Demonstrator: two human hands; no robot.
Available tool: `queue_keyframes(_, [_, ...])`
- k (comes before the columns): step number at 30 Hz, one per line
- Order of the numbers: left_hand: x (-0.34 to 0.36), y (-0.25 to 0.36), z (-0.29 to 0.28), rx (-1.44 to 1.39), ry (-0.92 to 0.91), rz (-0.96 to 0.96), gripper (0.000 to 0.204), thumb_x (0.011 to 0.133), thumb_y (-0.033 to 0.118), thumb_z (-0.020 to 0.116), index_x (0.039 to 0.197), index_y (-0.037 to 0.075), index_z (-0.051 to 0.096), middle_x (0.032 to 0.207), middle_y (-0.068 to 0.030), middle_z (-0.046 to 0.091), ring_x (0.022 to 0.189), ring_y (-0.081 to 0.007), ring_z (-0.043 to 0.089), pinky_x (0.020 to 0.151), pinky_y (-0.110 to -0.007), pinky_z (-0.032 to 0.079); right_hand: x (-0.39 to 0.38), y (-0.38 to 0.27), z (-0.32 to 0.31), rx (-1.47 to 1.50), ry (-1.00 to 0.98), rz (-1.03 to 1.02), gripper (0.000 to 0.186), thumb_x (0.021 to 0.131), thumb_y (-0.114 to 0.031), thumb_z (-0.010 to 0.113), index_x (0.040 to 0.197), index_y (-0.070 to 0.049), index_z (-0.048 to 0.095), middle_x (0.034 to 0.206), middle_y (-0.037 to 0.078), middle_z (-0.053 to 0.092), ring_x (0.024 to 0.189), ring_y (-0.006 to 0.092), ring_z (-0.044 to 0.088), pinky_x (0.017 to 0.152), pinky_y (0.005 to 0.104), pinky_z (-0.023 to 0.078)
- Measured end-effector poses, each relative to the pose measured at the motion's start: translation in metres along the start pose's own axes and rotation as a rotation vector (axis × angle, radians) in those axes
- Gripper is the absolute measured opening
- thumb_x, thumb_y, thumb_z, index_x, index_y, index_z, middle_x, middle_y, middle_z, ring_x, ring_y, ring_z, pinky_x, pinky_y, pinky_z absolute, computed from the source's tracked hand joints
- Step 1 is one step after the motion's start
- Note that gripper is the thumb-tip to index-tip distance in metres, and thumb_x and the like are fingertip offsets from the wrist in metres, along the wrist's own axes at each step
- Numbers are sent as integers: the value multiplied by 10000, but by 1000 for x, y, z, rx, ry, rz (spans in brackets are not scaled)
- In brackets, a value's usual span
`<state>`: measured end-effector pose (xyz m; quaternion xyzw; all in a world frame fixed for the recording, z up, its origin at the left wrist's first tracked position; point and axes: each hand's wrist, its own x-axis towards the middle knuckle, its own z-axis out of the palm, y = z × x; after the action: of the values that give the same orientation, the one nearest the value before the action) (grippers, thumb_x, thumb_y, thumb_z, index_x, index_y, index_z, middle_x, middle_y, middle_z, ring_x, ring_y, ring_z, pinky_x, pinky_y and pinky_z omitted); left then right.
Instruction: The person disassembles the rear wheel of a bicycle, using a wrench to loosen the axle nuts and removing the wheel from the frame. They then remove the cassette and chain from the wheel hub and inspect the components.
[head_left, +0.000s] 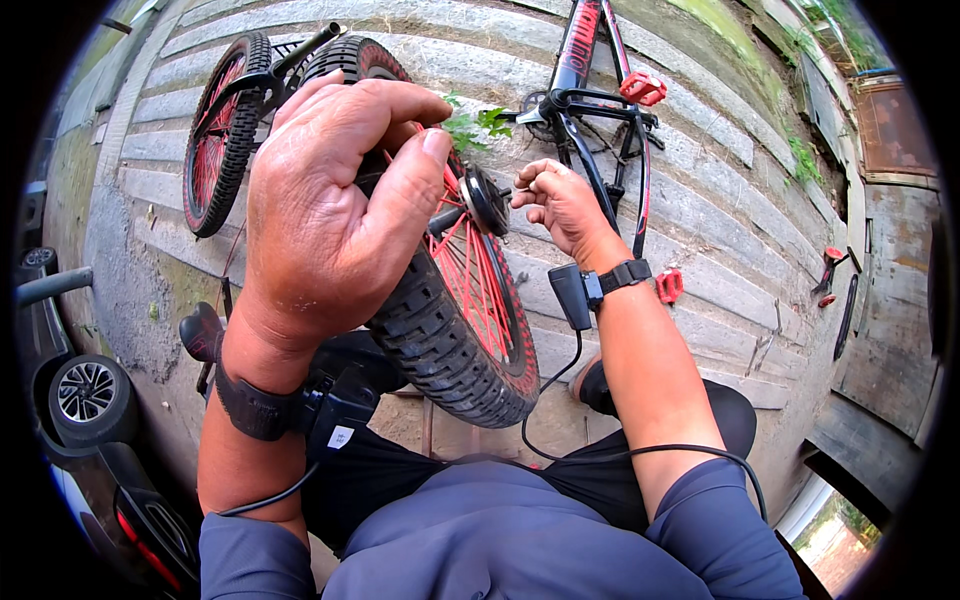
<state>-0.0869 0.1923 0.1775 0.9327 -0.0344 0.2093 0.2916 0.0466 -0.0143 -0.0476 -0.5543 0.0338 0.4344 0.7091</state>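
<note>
My left hand (340, 200) is curled over a knobby tyred bicycle wheel (455, 370) with red spokes, hiding part of it; the wheel stands tilted between my legs. My right hand (555, 205) has its fingers bent in close beside the black hub (487, 205) at the end of the axle; anything between those fingertips is too small to make out. Devices with cables are strapped to both wrists.
Another red-spoked wheel (205, 180) on a black fork lies at left. A black bicycle frame (585, 150) with red pedals lies ahead on concrete slats. Small tools (830, 270) are at right, near wooden boards (885, 320). A car (90, 470) appears at far left.
</note>
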Motion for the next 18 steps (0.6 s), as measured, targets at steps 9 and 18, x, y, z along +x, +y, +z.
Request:
queue_keyframes(9, [-1, -2, 0, 3, -11, -2, 209, 918, 132, 569, 1045, 6, 678, 735, -32, 608, 740, -164, 582, 1042, -394, 379, -14, -15, 29, -710, -191, 1, 1101, 605, -657, 848, 1366, 61, 505, 1164, 185, 662, 1087, 256, 630, 986, 346, 467])
queue_keyframes(18, [0, -2, 0, -5, -27, 2, 214, 931, 126, 559, 1062, -1, 672, 754, -27, 603, 744, -141, 564, 1051, -377, 364, 18, -16, 15, -850, -370, 83, 1244, 566, -687, 851, 1446, 63, 394, 1277, 224, 612, 1215, 287, 580, 1055, 350, 424])
